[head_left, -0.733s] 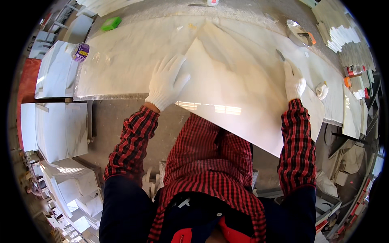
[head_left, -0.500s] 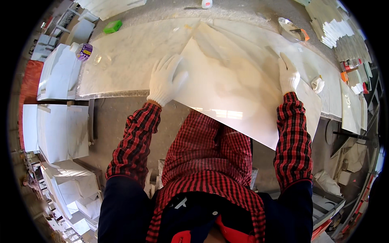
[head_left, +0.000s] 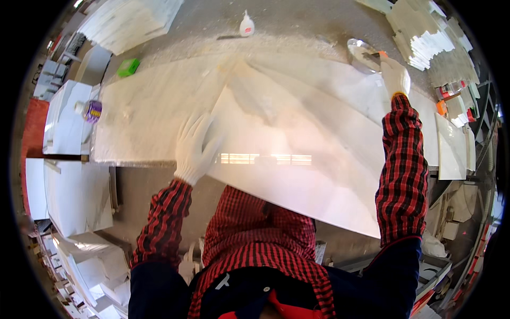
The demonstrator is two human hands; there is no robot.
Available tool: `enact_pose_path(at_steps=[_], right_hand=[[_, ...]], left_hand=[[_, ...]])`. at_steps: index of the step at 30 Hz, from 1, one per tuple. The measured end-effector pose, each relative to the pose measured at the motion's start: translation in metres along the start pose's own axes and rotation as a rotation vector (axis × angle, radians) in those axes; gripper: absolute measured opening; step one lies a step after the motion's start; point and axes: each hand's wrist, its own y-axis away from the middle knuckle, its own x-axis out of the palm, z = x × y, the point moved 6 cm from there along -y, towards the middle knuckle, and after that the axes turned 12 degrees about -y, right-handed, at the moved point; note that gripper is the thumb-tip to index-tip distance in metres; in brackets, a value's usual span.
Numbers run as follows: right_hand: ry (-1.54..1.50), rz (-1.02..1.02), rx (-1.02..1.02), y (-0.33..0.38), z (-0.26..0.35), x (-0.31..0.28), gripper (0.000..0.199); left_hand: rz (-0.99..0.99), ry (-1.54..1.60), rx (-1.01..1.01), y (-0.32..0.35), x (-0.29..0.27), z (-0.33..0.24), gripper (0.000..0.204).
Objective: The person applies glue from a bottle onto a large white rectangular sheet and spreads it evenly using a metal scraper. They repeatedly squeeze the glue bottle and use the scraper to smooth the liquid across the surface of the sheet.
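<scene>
A big pale slab, polished and marble-veined, lies skewed across the counter, its near edge hanging past the counter's front toward the person's chest. The left hand, in a white glove, lies flat on the slab's left edge at about 9 o'clock, fingers spread wide and pressing down rather than gripping. The right hand, also gloved, is far out at the slab's 2 o'clock corner; from here I can't tell whether its fingers are curled round the edge or just resting on it.

It looks stiff and heavy: nothing in it bends though a good part is unsupported. The glossy face throws back a bright window glare, so I'd judge it slick under cloth gloves, and a flat palm would slide sooner than hold. Thin stone like this would likely chip at its corners or snap if one end dropped. The safe holds seem to be the two opposite edges, hands wide apart as they are, fingers hooked under the rim instead of on the face.

Around it: a green block at 10 o'clock, a white squeeze bottle at 12, a purple-topped jar at 9, and stacked tiles at 1 o'clock.
</scene>
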Motion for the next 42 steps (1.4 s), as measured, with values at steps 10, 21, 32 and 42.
enact_pose_path(at_steps=[10,21,32,42], right_hand=[[0.141,0.257,0.059,-0.040,-0.012,0.050,0.037],[-0.561,0.244,0.078,-0.025,-0.053,0.040,0.023],[-0.915,0.352,0.403,0.129,0.047,0.020,0.033],[-0.840,0.476,0.371,0.217,0.119,0.042,0.033]], left_hand=[[0.044,-0.008,-0.039,-0.002,-0.009,-0.009,0.056],[0.074,0.026,-0.012,0.000,-0.002,-0.002,0.059],[-0.001,0.008,0.016,0.004,-0.003,0.004,0.055],[-0.034,0.019,0.049,0.004,-0.004,0.003,0.052]])
